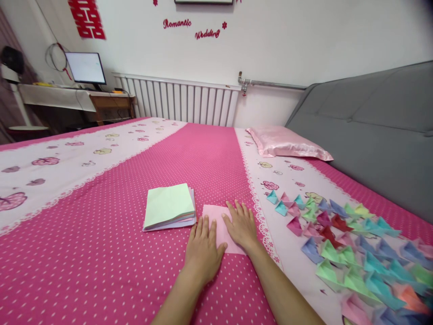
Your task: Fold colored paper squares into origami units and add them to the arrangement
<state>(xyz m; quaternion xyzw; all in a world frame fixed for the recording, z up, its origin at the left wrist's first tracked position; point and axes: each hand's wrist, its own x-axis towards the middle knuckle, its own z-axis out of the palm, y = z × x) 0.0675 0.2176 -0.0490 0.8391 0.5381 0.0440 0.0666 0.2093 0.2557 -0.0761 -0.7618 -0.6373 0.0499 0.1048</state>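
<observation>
I see the left hand (202, 253) and right hand (245, 229) open flat on pink paper (220, 231), gripping nothing, probably steadying it against the soft bed (128, 273).

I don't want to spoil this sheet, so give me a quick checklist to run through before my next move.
1. Pink sheet lying flat: ok, no fold shows in its visible part.
2. Left hand on the sheet: ok, palm down at its left side.
3. Right hand on the sheet: ok, palm down at its right side.
4. Stack squared up: not ok, its edges are uneven.
5. Paper boats clear of the sheet: ok, off to the right.
6. Sheet's underside unmarked: cannot tell, hidden.
</observation>
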